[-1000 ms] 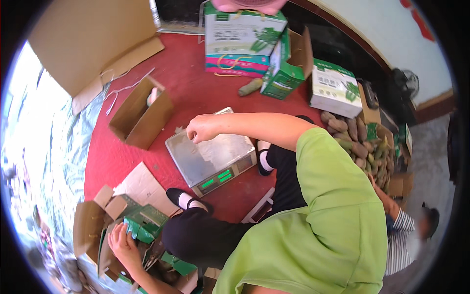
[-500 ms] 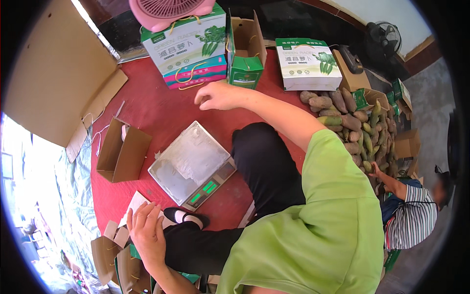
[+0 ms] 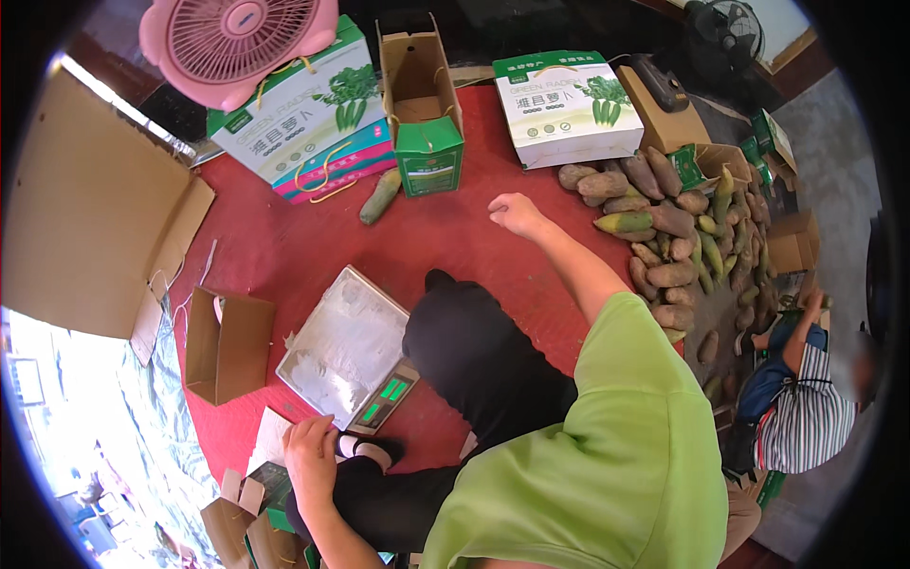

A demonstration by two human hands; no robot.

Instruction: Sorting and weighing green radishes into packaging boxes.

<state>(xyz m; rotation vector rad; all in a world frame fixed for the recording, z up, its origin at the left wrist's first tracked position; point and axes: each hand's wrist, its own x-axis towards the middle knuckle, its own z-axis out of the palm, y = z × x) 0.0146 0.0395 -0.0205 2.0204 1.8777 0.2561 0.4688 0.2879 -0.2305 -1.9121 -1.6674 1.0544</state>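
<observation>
My right hand (image 3: 517,215) is above the red carpet (image 3: 493,256), to the right of the cartons. Its fingers are curled in, and nothing shows in them. One green radish (image 3: 381,196) lies on the carpet beside a narrow open green carton (image 3: 428,161). My left hand (image 3: 311,455) rests near my bent leg, its fingers loosely stretched and close together with nothing visible in them. Between my hands stands a flat scale (image 3: 346,332) with a bare metal pan and a lit green display. Next to my left hand is a pale sheet (image 3: 270,438), partly hidden.
Many radishes (image 3: 673,223) are heaped at the right, by a white-green gift box (image 3: 569,114). A pink fan (image 3: 245,33) sits on stacked boxes (image 3: 303,109). A brown carton (image 3: 227,346) stands left of the scale. A person in a striped shirt (image 3: 806,417) is beyond the heap.
My right hand has moved right, away from the stacked boxes, and a radish now shows beside the green carton. My left hand's fingers have drawn together. The view has shifted.
</observation>
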